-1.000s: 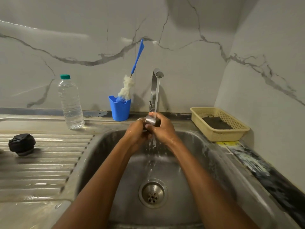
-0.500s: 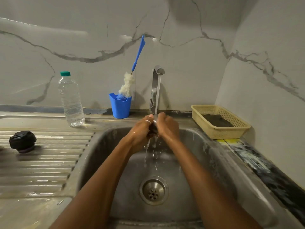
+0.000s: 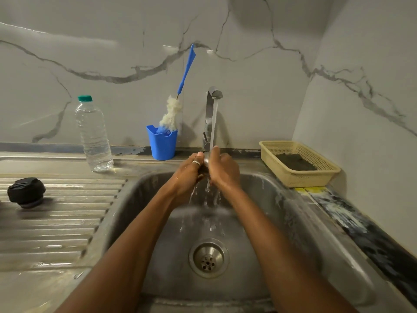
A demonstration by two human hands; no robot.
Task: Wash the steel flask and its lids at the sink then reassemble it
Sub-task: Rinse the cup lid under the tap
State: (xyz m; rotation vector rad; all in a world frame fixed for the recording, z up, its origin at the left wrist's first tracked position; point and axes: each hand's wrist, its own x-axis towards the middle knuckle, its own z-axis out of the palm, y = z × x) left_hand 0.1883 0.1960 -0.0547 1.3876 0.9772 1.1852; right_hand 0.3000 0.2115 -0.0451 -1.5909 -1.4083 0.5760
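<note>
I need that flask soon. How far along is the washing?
Apparently done: the black lid sits on the drainboard. In hand: the left hand and right hand hold a steel lid under the running tap. Left: the flask is out of view; nothing is reassembled.

Dim, greyish light; wide-angle bending and blur at edges.
</note>
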